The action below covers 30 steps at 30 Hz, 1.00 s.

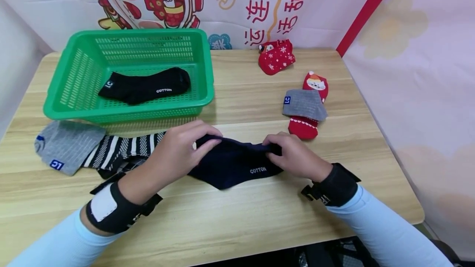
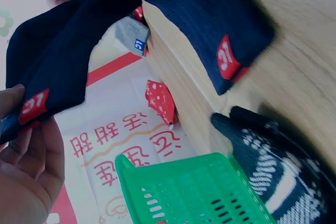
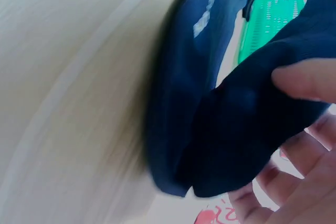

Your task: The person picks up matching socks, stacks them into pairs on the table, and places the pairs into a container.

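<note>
A pair of navy socks with white COTTON lettering lies at the middle front of the table. My left hand pinches the cuff of the upper sock between thumb and fingers, beside a red label in the left wrist view. At the other end my right hand grips the toe, thumb on top and fingers beneath. The upper sock is lifted and spread apart from the lower sock, which shows its own red label. Under my left forearm, black-and-white patterned socks are partly hidden.
A green basket at the back left holds black socks. Grey socks lie at the left. On the right, a grey sock lies across a red sock, with red snowflake socks behind.
</note>
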Available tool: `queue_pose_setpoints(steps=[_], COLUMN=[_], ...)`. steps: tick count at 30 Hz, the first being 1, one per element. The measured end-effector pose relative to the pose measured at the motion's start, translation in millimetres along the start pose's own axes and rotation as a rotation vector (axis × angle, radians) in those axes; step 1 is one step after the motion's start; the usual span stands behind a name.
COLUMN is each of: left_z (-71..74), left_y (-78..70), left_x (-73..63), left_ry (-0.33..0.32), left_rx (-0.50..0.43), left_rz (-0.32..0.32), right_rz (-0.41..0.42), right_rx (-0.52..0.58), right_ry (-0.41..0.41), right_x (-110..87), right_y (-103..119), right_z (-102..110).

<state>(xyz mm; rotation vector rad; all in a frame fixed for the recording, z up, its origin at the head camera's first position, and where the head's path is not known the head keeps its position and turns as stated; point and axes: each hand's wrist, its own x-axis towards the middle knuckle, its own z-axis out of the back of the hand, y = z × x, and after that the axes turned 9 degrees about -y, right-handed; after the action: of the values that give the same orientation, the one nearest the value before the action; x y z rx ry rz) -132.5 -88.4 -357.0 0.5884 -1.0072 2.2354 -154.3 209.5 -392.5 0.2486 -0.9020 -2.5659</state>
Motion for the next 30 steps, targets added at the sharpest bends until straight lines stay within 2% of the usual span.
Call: queue_pose_setpoints(steps=[4,7,13,15,18,21,24,30], left_z=[4.1,7.9,12.9,12.2,9.4,5.9,2.6,-0.6], left_y=[7.6,14.7,24.3,25.2,25.5,26.3,29.4,36.2], left_x=[-5.6,-9.2,-16.3,-17.5,-19.4,-22.7,-27.9,-39.0], left_ry=[0.006,0.029,0.09,0.106,0.129,0.16,0.192,0.249], left_rx=[-0.033,-0.051,-0.034,-0.011,0.033,0.073,0.089,0.101], left_rz=[-0.031,-0.091,-0.303,-0.37,-0.446,-0.492,-0.517,-0.528], right_rz=[0.0,0.061,0.205,0.216,0.189,0.144,0.118,0.103], right_rx=[-0.049,-0.103,-0.216,-0.241,-0.233,-0.169,-0.121,-0.129], right_ry=[-0.045,-0.109,-0.302,-0.36,-0.412,-0.418,-0.392,-0.314], right_x=[-2.2,-3.7,-5.5,-6.2,-6.9,-7.9,-10.3,-20.2], right_y=[-7,-11,-15,-15,-14,-12,-13,-16], right_z=[2,4,8,8,9,10,8,5])
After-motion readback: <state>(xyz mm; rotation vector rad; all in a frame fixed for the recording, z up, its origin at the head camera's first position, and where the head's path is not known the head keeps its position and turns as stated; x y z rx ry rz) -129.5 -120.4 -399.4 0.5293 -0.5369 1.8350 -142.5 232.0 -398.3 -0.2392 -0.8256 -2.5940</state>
